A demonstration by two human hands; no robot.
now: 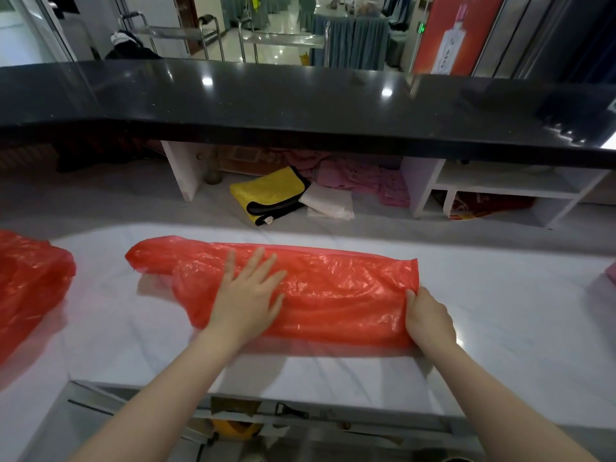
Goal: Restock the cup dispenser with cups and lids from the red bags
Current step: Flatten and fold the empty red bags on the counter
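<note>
— Where is the bag they're working on?

— The long red bag (pixel 320 295) lies flat across the middle of the white counter (pixel 500 311), lengthwise from left to right, its near side close to the counter's front edge. Its contents cannot be made out through the plastic.

— And the hands?

— The left hand (pixel 248 296) lies palm-down on the bag's left half, fingers straight and spread, pressing the plastic flat. The right hand (pixel 430 316) is at the bag's right end, fingers curled round the edge of the plastic and gripping it.

— Is there another bag?

— Yes, a second red bag (pixel 30 288) sits crumpled at the counter's left edge, well apart from the first and partly cut off by the frame. Neither hand touches it.

— What else is around?

— Behind the counter rises a glossy black bar top (pixel 300 105). Under it, at the counter's far edge, lie a folded yellow cloth with black trim (pixel 266 193), a white cloth (pixel 328 201) just beside it, and a heap of pink fabric (pixel 363 181) behind them. White shelving (pixel 500 191) stands toward the far right corner.
</note>
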